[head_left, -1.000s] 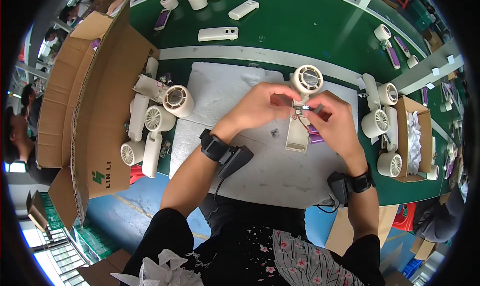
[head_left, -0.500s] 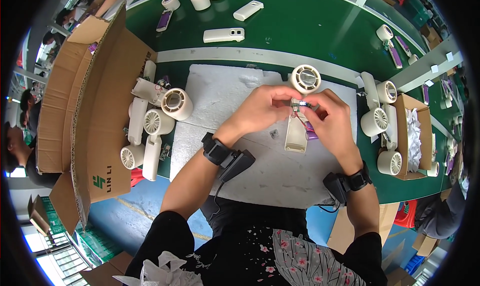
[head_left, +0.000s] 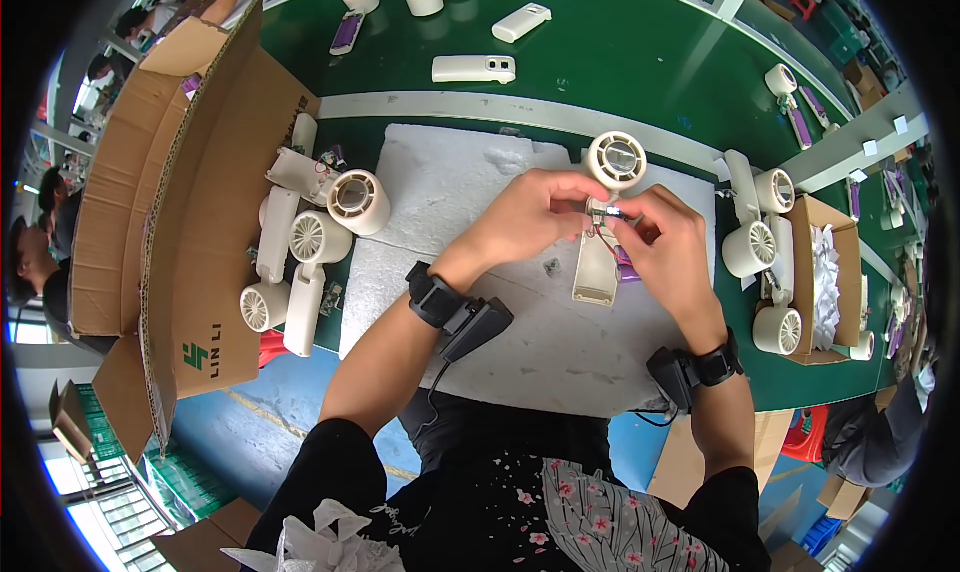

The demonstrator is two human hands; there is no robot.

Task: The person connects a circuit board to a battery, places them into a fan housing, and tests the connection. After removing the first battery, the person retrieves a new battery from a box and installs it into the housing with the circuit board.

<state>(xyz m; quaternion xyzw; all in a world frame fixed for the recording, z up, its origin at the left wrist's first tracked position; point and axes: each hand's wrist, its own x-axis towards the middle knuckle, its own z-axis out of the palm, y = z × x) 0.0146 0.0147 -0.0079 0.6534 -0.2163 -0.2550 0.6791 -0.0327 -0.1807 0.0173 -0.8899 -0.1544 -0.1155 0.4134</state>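
Observation:
A cream handheld fan lies on the foam with its round head (head_left: 617, 160) at the far end and its handle shell (head_left: 595, 277) opened toward me. Between my hands is a small circuit board (head_left: 599, 212) with thin red wires. My left hand (head_left: 535, 217) pinches at the board's left side, by the fan's neck. From the right, thumb and forefinger of my right hand (head_left: 668, 237) close on the board's other edge. A purple battery (head_left: 627, 270) rests beside the shell, partly under my right hand. Exactly what each fingertip grips is partly hidden.
White foam sheets (head_left: 450, 182) cover the green bench (head_left: 620, 42). A tall cardboard box (head_left: 215, 242) stands left, with several fan bodies (head_left: 320, 237) beside it. More fans (head_left: 750, 247) and a small carton (head_left: 850, 262) stand right. Two cream handle covers (head_left: 473, 69) lie beyond the metal strip.
The whole view has shifted slightly. Both hands keep nearly the same hold at the fan's neck, with only small finger movement around the circuit board.

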